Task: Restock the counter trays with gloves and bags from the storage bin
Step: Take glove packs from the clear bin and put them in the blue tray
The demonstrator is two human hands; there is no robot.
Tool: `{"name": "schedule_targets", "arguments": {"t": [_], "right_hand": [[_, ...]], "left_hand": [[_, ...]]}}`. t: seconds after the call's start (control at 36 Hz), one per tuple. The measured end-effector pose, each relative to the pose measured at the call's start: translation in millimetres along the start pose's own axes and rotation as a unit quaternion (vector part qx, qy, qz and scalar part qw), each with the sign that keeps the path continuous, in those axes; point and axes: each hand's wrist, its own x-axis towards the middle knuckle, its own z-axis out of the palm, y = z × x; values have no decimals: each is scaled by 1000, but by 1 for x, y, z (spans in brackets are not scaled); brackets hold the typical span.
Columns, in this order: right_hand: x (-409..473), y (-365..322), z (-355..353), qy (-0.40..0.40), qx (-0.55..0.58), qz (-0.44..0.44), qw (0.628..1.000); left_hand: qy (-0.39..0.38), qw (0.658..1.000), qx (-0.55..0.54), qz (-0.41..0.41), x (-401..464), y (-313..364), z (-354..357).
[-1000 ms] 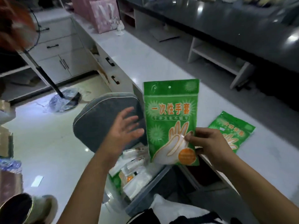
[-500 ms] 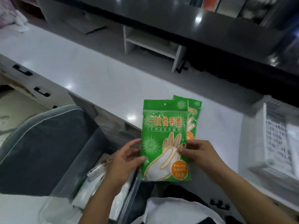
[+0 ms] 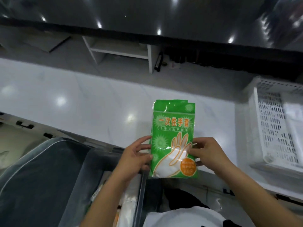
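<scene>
A green pack of disposable gloves, printed with a white hand outline, is held upright over the front edge of the white counter. A second green pack lies stacked just behind it, only its top edge showing. My left hand pinches the pack's lower left edge. Gripping the lower right edge is my right hand. Below my left arm the clear storage bin stands open with white packets inside.
A white perforated plastic tray sits on the counter at the right. A dark grey cushioned chair back is at lower left. Drawer handles line the counter front. A dark glossy counter and white shelf unit lie beyond.
My left hand came in from open air and took the pack's left edge. The two green packs now sit stacked together. My view swung right, and the white tray came into sight.
</scene>
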Motion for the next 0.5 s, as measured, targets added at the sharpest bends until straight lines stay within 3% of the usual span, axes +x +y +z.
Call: {"name": "schedule_targets", "arguments": {"t": [0.22, 0.39, 0.5], "right_hand": [[60, -20, 2, 48, -12, 2, 999], [73, -4, 9, 76, -142, -14, 987], [73, 6, 0, 80, -86, 4, 993]], "left_hand": [[38, 995, 85, -20, 65, 46, 0], [69, 985, 138, -77, 90, 30, 3], [101, 983, 135, -74, 92, 21, -2]]}}
